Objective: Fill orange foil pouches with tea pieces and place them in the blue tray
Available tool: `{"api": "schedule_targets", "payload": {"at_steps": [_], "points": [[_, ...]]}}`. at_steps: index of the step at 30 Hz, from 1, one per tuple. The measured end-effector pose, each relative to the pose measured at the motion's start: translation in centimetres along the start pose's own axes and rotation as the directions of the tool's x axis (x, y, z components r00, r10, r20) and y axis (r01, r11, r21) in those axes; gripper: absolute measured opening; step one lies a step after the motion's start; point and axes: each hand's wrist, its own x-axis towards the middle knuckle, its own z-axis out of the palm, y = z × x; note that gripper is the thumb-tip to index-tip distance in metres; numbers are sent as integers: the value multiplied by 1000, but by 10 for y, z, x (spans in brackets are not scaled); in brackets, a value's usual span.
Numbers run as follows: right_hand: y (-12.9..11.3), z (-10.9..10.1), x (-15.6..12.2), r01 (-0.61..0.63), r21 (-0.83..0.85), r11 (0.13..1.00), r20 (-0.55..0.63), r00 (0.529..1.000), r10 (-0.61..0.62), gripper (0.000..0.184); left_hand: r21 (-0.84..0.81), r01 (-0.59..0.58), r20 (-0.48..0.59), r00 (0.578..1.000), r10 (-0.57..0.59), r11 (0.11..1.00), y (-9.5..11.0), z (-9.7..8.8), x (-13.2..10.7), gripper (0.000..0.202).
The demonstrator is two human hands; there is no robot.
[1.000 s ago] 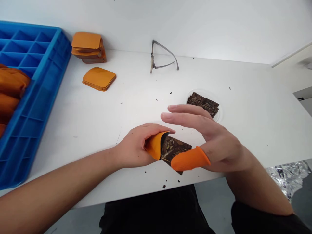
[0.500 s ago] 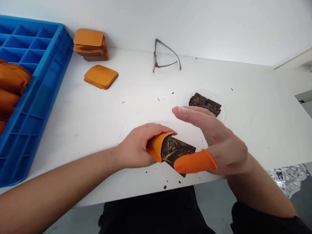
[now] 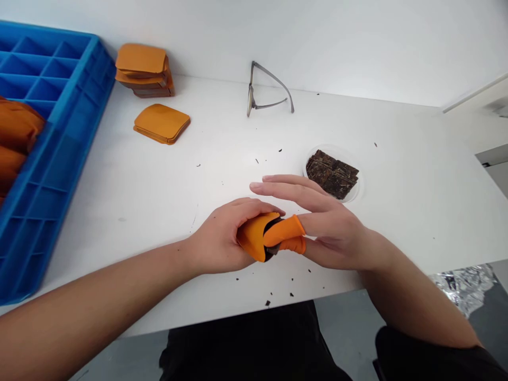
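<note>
My left hand is closed round an orange pouch, held just above the white table near its front edge. My right hand wears orange finger cots on thumb and forefinger. These two pinch a dark pressed slab at the pouch's mouth. Only a thin dark sliver of the slab shows; the rest sits inside the pouch. The other right fingers stretch out flat above the pouch.
A clear dish with several dark slabs stands just behind my right hand. Folded glasses lie at the back. Orange pouches lie flat and stacked back left. A blue compartment tray holds filled pouches. Dark crumbs dot the table.
My right thumb and forefinger moved left and pushed the dark slab into the pouch; half of it showed before, now only a sliver. The left hand kept still.
</note>
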Motion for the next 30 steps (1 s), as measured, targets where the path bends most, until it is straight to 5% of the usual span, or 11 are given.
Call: {"api": "schedule_targets", "payload": {"at_steps": [5, 10, 16, 24, 30], "points": [[-4, -8, 4, -44, -14, 999, -8, 999, 44, 26, -20, 24, -15, 1000, -24, 1000, 0, 0, -1, 42], [-4, -17, 5, -14, -88, 996, -70, 998, 8, 17, -69, 5, -40, 999, -8, 998, 1, 0, 0, 45], [-3, -14, 1, 12, -273, 962, 2, 1000, -12, 19, -97, 11, -44, 999, -16, 995, 2, 1, -1, 46], [-14, -14, 5, -89, -203, 975, 150, 981, 121, 16, -98, 19, -30, 999, -22, 995, 0, 1, 0, 43], [-15, -12, 3, -109, -119, 987, 87, 989, 120, 30, -149, 41, -31, 998, -46, 988, 2, 2, -3, 39]]}}
